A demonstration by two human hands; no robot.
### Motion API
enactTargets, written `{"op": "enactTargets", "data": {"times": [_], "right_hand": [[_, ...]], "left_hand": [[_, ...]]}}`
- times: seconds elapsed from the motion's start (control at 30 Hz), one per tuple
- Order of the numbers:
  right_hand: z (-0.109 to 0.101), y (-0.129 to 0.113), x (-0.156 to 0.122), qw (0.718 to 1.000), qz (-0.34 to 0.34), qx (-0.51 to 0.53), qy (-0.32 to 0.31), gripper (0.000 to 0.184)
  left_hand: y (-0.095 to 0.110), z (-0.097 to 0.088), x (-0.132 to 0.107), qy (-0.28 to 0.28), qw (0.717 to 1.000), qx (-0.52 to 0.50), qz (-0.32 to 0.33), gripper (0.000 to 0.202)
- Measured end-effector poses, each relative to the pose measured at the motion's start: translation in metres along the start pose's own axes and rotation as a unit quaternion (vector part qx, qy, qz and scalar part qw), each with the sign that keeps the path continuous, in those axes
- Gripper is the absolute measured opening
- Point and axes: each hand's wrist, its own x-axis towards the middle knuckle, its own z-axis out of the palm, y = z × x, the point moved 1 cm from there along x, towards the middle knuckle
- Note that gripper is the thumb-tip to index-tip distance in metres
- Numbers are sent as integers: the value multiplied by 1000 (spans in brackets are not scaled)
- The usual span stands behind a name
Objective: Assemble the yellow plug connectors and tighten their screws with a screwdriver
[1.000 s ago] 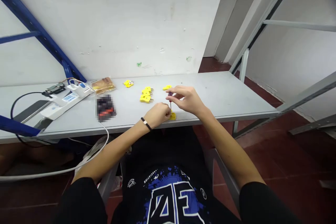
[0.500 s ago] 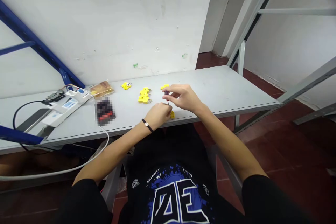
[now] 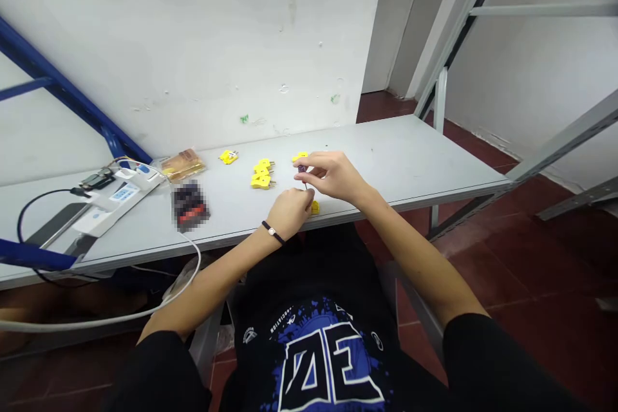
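My right hand (image 3: 335, 177) pinches a small screwdriver (image 3: 302, 169) with a dark handle, its thin shaft pointing down toward my left hand. My left hand (image 3: 290, 211) is closed around a yellow plug connector (image 3: 315, 207), and only the plug's end shows past my fingers. The screwdriver tip is hidden by my fingers. Several more yellow connectors lie on the grey table (image 3: 386, 161): a stacked cluster (image 3: 261, 175) with metal pins, one lone piece (image 3: 228, 156) further left, and one (image 3: 299, 157) just above my right hand.
At the table's left stand a white power strip (image 3: 118, 203), a dark phone or tablet (image 3: 58, 222), and a small circuit board (image 3: 96, 180). A clear packet (image 3: 182, 165) and a blurred dark object (image 3: 189, 206) lie nearer the middle. A grey cable (image 3: 193, 264) hangs over the front edge.
The whole scene has drifted slightly up and left as my head turned. My hands remain together, with the screwdriver and yellow connector still held.
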Motion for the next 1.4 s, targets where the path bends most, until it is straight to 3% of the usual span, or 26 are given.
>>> {"op": "enactTargets", "data": {"times": [0.17, 0.63, 0.77, 1.07, 1.23, 1.4], "right_hand": [[-1, 0, 1, 1000, -2, 0, 3, 17], [-2, 5, 3, 1000, 16, 7, 12, 16], [-2, 7, 3, 1000, 15, 15, 19, 18], [0, 9, 2, 999, 12, 20, 23, 17], [-1, 6, 2, 1000, 6, 20, 19, 17], [-2, 3, 3, 1000, 16, 22, 10, 14]], "left_hand": [[3, 0, 2, -9, 999, 31, 5, 34], [0, 12, 0, 37, 999, -13, -23, 49], [-2, 15, -3, 53, 998, -29, -23, 42], [-16, 19, -8, 100, 982, -157, -25, 4], [-22, 23, -4, 123, 968, -217, -36, 10], [-31, 26, 1, 106, 952, -284, -34, 12]]}}
